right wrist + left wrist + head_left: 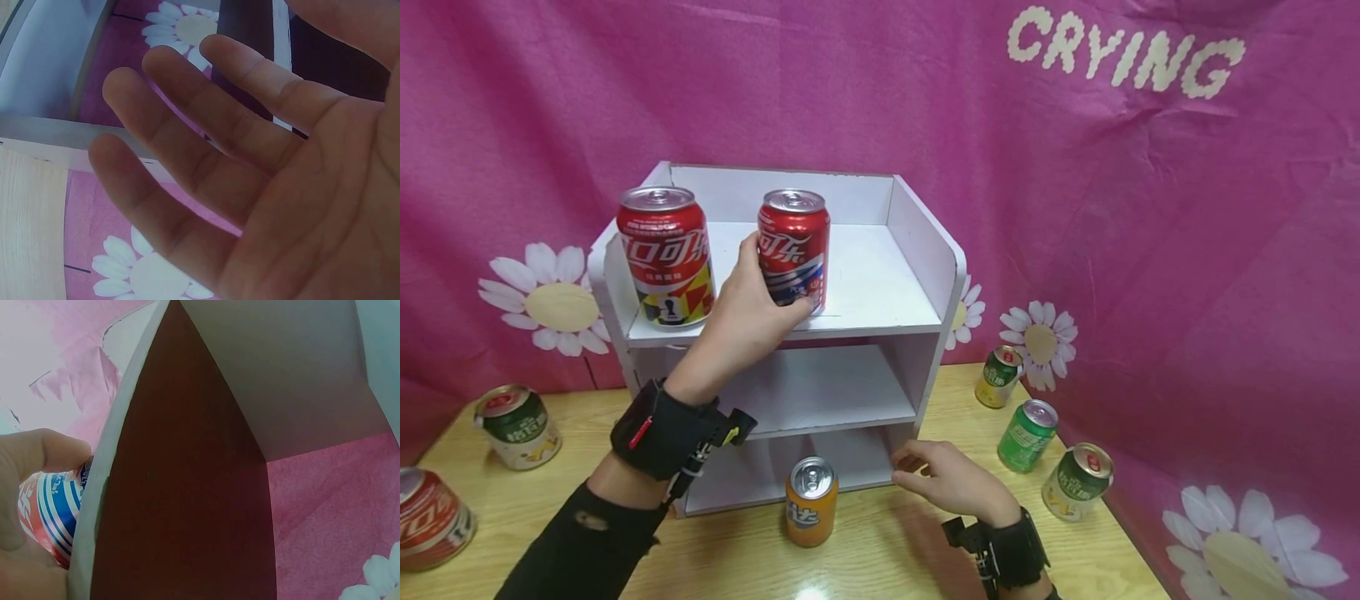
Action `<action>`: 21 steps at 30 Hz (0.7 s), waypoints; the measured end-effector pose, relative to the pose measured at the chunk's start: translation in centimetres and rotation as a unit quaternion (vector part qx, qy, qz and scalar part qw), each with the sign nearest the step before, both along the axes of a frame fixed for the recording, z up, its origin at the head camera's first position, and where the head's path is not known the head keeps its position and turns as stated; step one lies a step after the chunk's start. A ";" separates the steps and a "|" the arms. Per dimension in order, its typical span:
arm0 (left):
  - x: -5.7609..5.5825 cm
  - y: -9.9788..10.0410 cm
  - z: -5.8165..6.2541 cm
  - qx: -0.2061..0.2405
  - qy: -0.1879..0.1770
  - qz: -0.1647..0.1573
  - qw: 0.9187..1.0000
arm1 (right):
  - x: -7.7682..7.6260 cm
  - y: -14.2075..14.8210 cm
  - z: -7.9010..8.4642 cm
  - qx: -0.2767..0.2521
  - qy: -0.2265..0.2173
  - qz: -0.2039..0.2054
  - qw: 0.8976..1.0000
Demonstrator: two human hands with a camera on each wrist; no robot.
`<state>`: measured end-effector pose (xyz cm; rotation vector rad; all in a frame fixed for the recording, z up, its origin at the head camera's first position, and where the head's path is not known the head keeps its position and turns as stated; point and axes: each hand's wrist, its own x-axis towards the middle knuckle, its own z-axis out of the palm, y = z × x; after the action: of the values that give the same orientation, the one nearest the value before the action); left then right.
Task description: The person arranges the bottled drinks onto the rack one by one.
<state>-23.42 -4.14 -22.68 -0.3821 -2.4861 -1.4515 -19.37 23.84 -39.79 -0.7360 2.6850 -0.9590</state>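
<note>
My left hand (pixel 752 304) grips a red cola can (pixel 795 250) with a blue band on the top board of the white shelf (pixel 880 275). Thumb and fingers lie on either side of it; in the left wrist view, only part of the can (pixel 53 500) shows behind the board's edge. To its left stands another red cola can (pixel 666 258) with a yellow and black lower part. My right hand (pixel 958 482), holding nothing, hovers by the shelf's lower right corner, its fingers loosely bent. Between the arms an orange soda can (pixel 812 502) stands upright on the table.
At right on the wooden table (pixel 880 558) are a green can (pixel 1028 435) and two green-and-cream cans (pixel 998 377), one nearer (pixel 1078 482). At left stand a green-and-cream can (pixel 518 427) and a red can (pixel 432 518). A pink flowered cloth (pixel 1120 225) hangs behind.
</note>
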 end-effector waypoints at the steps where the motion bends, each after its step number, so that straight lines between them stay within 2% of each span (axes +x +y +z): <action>1: 0.0 0.1 0.0 -0.001 0.006 0.003 1.000 | 0.0 0.0 0.0 0.000 0.000 0.000 1.000; 6: 0.1 0.2 0.0 0.002 0.018 0.007 1.000 | 0.0 -0.1 0.0 0.004 0.000 0.002 1.000; 11: 0.0 0.0 0.3 0.037 -0.038 -0.026 0.998 | 0.0 -0.1 0.0 0.008 0.000 0.003 1.000; 15: -0.1 -0.2 0.5 0.039 -0.067 -0.037 0.996 | 0.0 0.0 0.0 0.010 0.002 0.004 1.000; 18: -0.1 -0.2 0.4 0.026 -0.051 -0.028 0.998 | 0.0 0.0 0.0 0.009 0.003 0.003 1.000; 21: -0.1 -0.1 0.2 0.013 -0.020 -0.014 1.000 | 0.0 0.0 0.0 0.007 0.004 0.003 1.000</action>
<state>-23.49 -4.19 -22.51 -0.3866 -2.4999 -1.5160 -19.39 23.80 -39.77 -0.7449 2.6929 -0.9359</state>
